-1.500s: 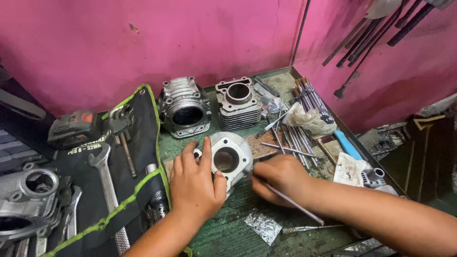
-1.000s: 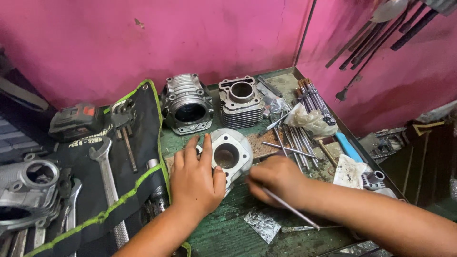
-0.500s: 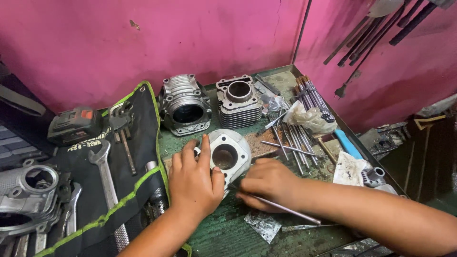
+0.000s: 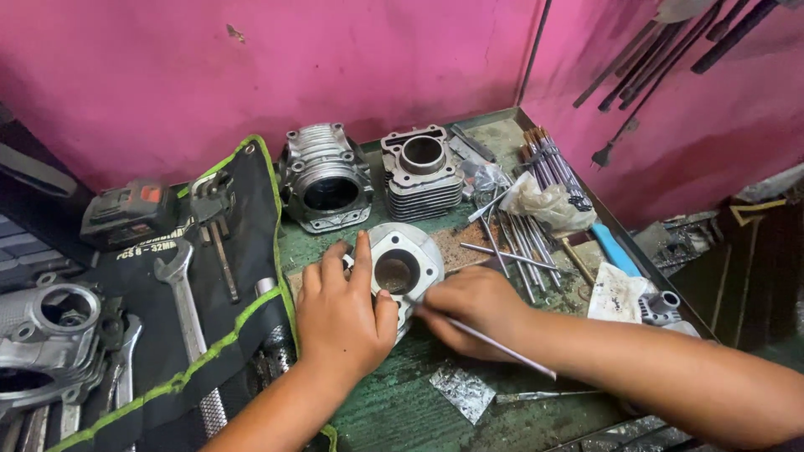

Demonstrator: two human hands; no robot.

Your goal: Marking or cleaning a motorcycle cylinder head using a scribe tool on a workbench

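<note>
**A:** ok so what changed from the shot half a second back? Barely anything I can spot

**B:** small stuff. The right hand [image 4: 473, 308] has slid in closer, so the tip of the thin metal rod [image 4: 486, 336] now sits at the lower rim of the cylinder block [image 4: 400, 264]; before, the rod lay flatter and lower on the bench. The left hand [image 4: 345, 314] hasn't budged, same spot on the block's left side

**A:** how are the hands set?

**B:** left one is spread flat, palm down, index finger stretched up along the block's edge, thumb touching its near rim. Right one is curled, fingers pinching the rod near its front end, the rest of it trailing back over the wrist

**A:** and the block?

**B:** middle of the green workbench [image 4: 394, 410], between both hands, bore facing up. Pale cast metal, smooth flat top face, round dark hole in the centre. Behind it stand two more: a grey finned cylinder [image 4: 421, 174] with stacked thin ribs, and a rounder ribbed cylinder [image 4: 325, 177] tilted toward the camera

**A:** bench surface?

**B:** scuffed, worn paint. A crinkled bit of foil [image 4: 461, 391] lies just in front of the right wrist, and a black tool roll [image 4: 222, 285] with a green edge holds a spanner [image 4: 186, 305] on the left
</note>
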